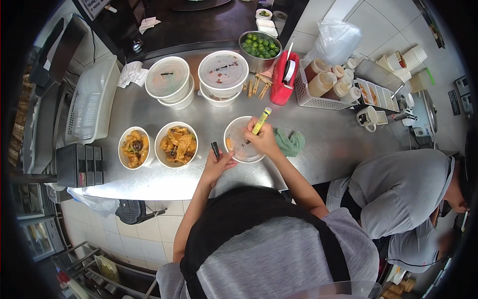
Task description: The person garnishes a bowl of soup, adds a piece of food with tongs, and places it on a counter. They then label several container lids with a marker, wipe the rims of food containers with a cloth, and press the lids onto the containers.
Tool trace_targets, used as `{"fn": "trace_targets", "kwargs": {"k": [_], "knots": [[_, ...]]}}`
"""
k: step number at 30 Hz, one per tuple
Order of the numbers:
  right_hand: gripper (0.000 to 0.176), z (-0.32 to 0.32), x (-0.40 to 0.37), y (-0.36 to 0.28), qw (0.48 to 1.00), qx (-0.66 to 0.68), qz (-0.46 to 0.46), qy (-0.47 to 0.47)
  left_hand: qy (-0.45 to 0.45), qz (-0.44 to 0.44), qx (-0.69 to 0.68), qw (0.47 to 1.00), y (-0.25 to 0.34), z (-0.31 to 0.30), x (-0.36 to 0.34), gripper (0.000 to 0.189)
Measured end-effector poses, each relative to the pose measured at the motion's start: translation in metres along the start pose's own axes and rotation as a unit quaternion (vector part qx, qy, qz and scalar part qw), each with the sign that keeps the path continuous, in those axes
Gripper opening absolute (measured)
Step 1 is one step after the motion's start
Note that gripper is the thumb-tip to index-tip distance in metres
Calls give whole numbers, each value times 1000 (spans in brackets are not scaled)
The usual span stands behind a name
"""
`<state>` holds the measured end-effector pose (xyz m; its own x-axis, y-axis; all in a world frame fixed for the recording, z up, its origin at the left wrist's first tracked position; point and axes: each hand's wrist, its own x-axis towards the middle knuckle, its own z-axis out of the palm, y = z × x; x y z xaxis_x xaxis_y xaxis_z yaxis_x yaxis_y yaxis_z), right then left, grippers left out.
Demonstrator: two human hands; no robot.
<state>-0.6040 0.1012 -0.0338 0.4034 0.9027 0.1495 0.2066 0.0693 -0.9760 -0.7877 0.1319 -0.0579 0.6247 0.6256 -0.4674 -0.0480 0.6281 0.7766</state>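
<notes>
My right hand [264, 138] grips a yellow marker [262, 121], its tip down at the clear lid of a round white tub [245, 155]. A few dark marks show on that lid, partly covered by my fingers. My left hand [219, 163] rests at the tub's left edge and holds a black marker cap [215, 149] upright between its fingers. Just right of the tub lies a crumpled green cloth [290, 141]. To the left stand two uncovered tubs of sauced, fried-looking food, one nearer [176, 144] and one farther [134, 147].
Two stacks of lidded tubs [168, 77] [223, 74] stand behind. Further right are a steel bowl of green limes [260, 47], clothespins [256, 85], a red tape dispenser [284, 82] and a basket of sauce bottles [323, 94]. A co-worker [398, 189] bends at the right.
</notes>
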Motion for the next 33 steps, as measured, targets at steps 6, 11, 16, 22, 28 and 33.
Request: {"fn": "trace_targets", "kwargs": {"k": [6,11,16,22,28,33], "knots": [[22,1,-1,-5,999,-29,-11,16,-5,-2,-5,1000,0,0,0,35],[22,-1,2,4,1000,-13,-5,4,-3,0,-3,1000,-2,-1,2,32],[21,-1,1,0,1000,-16,-11,15,1,-1,-3,1000,-1,-1,1,26],[21,1,1,-12,999,14,15,29,5,-2,0,1000,0,-1,0,26],[21,0,2,-6,999,-38,-15,36,0,-1,-2,1000,-1,-1,0,28],[20,-1,3,-11,999,-34,-17,31,-9,0,-8,1000,-2,-3,2,36]]}}
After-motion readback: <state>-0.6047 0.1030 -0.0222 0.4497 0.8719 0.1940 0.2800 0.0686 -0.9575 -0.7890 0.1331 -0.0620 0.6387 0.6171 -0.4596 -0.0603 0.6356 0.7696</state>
